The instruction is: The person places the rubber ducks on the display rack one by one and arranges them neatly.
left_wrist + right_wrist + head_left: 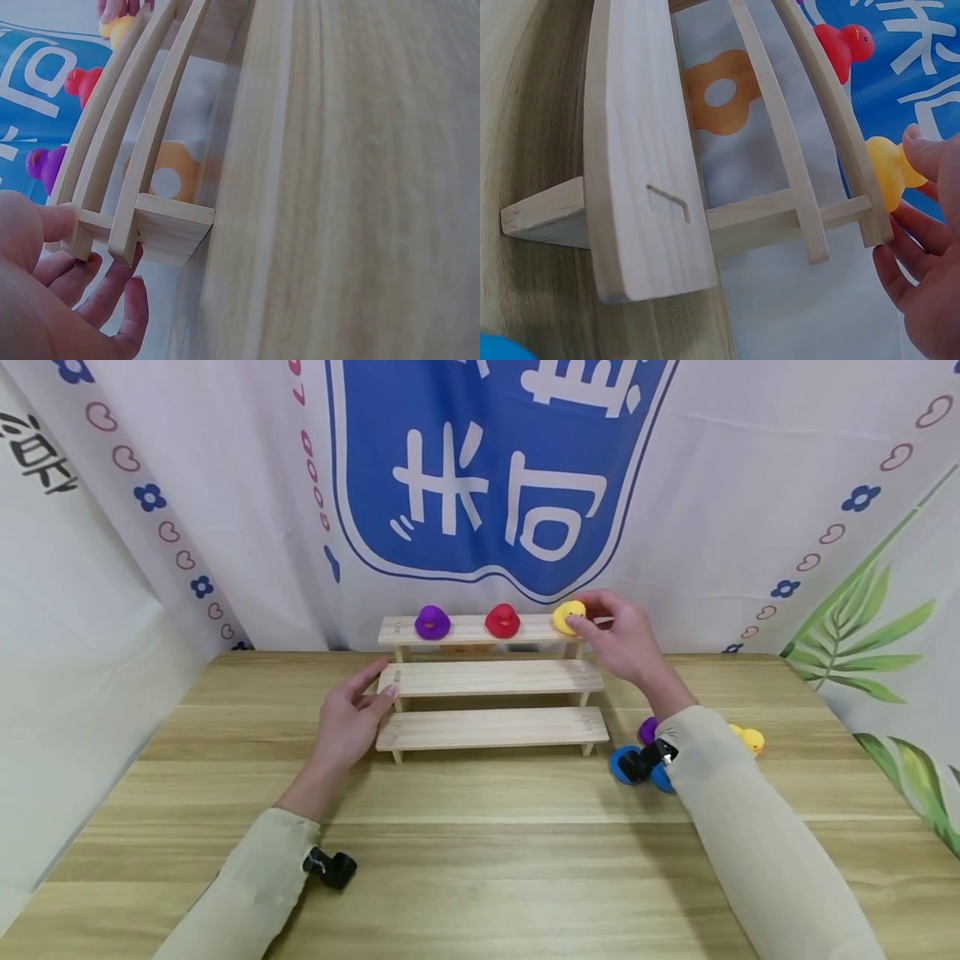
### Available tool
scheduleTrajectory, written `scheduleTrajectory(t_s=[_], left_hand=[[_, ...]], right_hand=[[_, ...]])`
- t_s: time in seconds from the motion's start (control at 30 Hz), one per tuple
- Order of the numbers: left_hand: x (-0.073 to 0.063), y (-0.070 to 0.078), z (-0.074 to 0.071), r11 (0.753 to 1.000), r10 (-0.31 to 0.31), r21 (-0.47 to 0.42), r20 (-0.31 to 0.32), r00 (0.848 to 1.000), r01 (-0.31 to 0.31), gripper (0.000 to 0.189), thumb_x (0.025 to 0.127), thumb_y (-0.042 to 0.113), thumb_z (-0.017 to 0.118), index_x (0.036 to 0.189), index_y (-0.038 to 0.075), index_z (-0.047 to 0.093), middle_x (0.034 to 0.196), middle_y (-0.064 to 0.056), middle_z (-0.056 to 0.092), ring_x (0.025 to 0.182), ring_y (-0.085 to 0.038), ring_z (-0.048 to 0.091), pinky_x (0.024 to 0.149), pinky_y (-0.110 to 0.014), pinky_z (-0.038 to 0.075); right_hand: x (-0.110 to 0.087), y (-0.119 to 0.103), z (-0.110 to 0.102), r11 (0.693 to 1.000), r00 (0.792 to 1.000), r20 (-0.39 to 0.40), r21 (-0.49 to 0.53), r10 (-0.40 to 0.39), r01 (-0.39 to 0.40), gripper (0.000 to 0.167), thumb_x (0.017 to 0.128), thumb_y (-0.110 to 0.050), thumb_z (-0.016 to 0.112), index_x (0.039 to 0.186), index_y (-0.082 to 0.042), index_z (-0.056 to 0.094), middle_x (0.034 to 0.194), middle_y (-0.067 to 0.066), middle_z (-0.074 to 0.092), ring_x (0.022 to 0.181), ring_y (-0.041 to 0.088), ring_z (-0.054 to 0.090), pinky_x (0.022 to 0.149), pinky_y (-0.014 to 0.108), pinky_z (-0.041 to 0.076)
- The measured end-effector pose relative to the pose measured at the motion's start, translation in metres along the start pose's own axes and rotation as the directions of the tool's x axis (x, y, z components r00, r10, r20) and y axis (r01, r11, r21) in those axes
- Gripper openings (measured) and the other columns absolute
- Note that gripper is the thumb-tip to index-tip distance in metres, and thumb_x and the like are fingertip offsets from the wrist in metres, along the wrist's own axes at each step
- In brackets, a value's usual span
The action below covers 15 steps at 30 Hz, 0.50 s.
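A three-step wooden shelf (495, 677) stands on the table. On its top step a purple rubber duck (432, 622) is at the left and a red rubber duck (502, 621) near the middle. My right hand (626, 639) pinches a yellow rubber duck (567, 617) between thumb and fingers at the top step's right end; the right wrist view shows this yellow duck (885, 171) at the step. With my left hand (348, 718) I grip the shelf's left end, thumb on one side of the middle step and fingers on the other, as the left wrist view shows.
Right of the shelf, partly hidden by my right sleeve, lie blue ducks (624, 765), a purple duck (648, 730) and yellow ducks (752, 741). A printed cloth (480, 552) hangs right behind the shelf. The wooden table (480, 860) extends toward me.
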<state>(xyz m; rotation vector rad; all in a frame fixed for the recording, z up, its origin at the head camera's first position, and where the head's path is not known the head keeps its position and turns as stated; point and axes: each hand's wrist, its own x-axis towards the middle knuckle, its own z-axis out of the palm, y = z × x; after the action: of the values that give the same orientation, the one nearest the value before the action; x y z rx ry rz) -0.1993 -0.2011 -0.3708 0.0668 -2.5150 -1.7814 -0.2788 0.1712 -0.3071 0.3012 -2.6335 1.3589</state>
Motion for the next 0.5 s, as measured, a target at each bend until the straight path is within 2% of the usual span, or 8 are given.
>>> scheduleTrajectory(t_s=[0.3,0.5], left_hand=[[0.0004,0.0007,0.0008,1.000,-0.001,0.000,0.004,1.000,0.001,0.056,0.109,0.027,0.061,0.162,0.026,0.044,0.172,-0.003,0.038,0.130,-0.030,0.064,0.084,-0.009,0.055],[-0.0006,0.0003,0.0014,1.000,-0.002,0.003,-0.001,1.000,0.002,0.057,0.109,0.028,0.062,0.163,0.024,0.044,0.172,-0.003,0.038,0.127,-0.026,0.065,0.083,-0.009,0.055]], right_hand=[[-0.0004,-0.0004,0.0010,1.000,1.000,0.013,-0.012,0.016,-0.016,0.043,0.107,-0.032,0.066,0.145,-0.011,0.060,0.137,0.012,0.064,0.122,0.030,0.056,0.109,0.045,0.051],[-0.0004,0.0001,0.0010,1.000,0.999,0.037,-0.013,0.025,-0.025,0.045,0.107,-0.033,0.065,0.146,-0.012,0.060,0.138,0.011,0.064,0.123,0.030,0.056,0.111,0.046,0.051]])
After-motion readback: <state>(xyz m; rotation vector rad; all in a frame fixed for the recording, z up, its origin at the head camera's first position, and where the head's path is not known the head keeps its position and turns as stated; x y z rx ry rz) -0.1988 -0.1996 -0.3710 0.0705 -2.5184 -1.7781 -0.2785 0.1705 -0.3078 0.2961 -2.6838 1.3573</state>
